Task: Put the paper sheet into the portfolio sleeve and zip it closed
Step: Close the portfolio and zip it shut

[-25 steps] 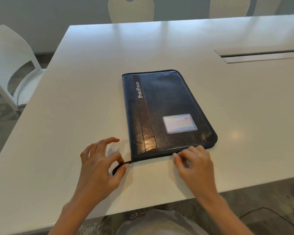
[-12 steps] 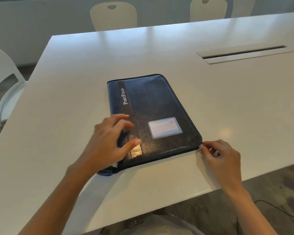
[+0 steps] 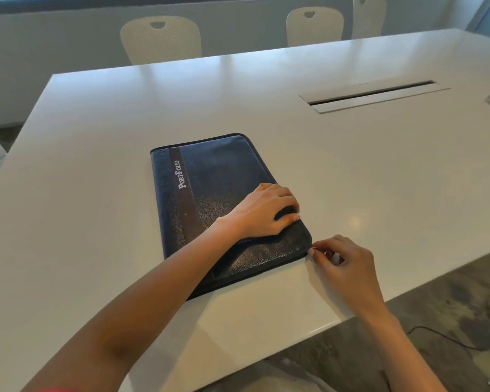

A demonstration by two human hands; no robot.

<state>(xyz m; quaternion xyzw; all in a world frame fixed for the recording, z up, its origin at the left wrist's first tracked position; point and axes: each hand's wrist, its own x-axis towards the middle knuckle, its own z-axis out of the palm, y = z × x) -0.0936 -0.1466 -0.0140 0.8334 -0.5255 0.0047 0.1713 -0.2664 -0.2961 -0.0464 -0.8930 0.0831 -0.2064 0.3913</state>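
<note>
"PortFolio" in white caps runs along the brown stripe (image 3: 183,199) (left side) of the portfolio sleeve (image 3: 215,179).

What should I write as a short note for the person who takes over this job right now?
Left hand: flat on the portfolio, near its right edge, pressing it down.
Right hand: fingertips pinched at the portfolio's near right corner, apparently on the zipper pull; the pull itself is too small to see.
The portfolio lies shut on the white table. No paper sheet is in view, so it is probably inside.
Left to do: run the zipper up the right side and check that it is fully closed.
</note>
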